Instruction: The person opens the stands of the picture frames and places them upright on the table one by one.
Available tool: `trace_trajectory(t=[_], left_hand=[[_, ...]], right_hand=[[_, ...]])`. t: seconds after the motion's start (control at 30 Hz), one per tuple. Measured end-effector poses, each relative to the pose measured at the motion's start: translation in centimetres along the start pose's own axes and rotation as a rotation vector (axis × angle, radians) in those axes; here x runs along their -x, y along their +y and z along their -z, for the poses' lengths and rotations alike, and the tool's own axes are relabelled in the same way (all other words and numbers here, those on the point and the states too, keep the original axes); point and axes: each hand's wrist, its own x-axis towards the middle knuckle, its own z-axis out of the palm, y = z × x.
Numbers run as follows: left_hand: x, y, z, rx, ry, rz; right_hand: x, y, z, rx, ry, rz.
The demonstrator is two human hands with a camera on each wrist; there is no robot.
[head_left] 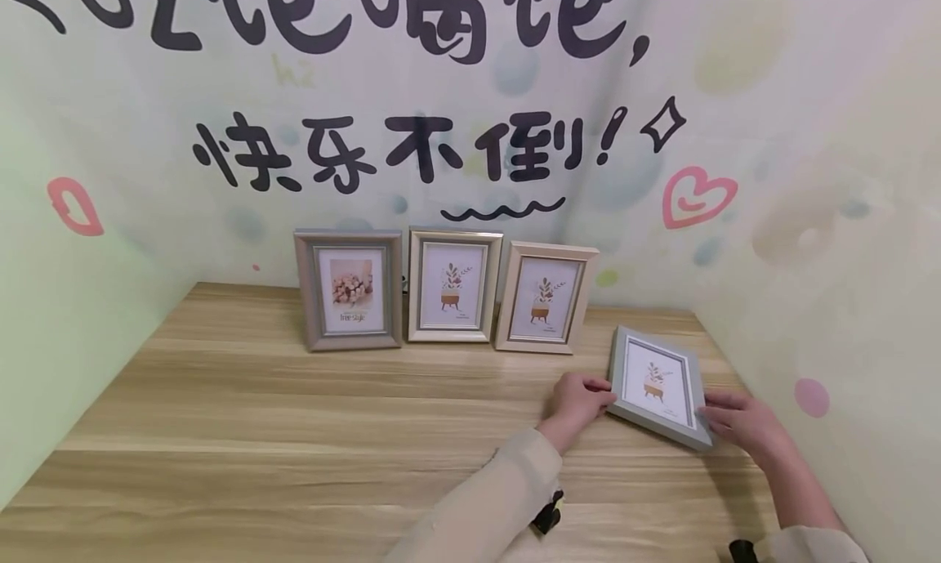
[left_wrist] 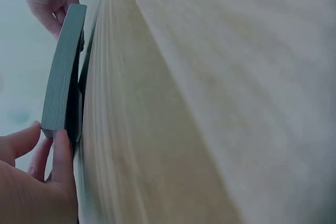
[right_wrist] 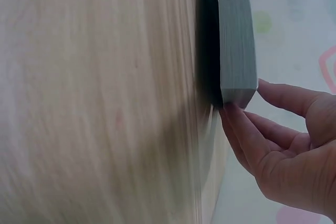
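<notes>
A grey picture frame (head_left: 657,387) with a potted-plant print lies face up, slightly turned, at the right of the table. My left hand (head_left: 578,401) pinches its left edge, thumb on the front side and fingers at the underside. On the opposite edge, my right hand (head_left: 744,424) grips it between thumb and fingers. In the left wrist view, the frame's side (left_wrist: 64,72) is seen edge-on, with a dark gap between it and the tabletop. The right wrist view shows the other end of the frame (right_wrist: 237,40) between thumb and fingertips.
Three frames stand upright in a row at the back: a brownish one (head_left: 319,301), a gold one (head_left: 414,293) and a beige one (head_left: 507,301). Behind them hangs a printed cloth wall (head_left: 441,203). A pale side wall (head_left: 831,301) rises close by my right hand. The wooden table (head_left: 294,432) stretches left.
</notes>
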Motion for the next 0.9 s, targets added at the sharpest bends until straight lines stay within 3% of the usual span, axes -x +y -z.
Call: trace_trajectory(t=[0.33, 0.53, 0.8, 0.9], left_hand=[[0.1, 0.4, 0.6, 0.071, -0.031, 0.006], [-0.1, 0.4, 1.0, -0.001, -0.051, -0.139], [0.1, 0.7, 1.3, -0.249, -0.016, -0.388], [0.5, 1.0, 1.6, -0.278, -0.009, -0.417]], right_hand=[[0.0, 0.4, -0.3, -0.027, 0.001, -0.011], [-0.1, -0.5, -0.8, 0.041, 0.052, -0.014], [-0.3, -1.9, -1.5, 0.047, 0.140, -0.027], [-0.6, -2.3, -1.8, 0.070, 0.163, -0.019]])
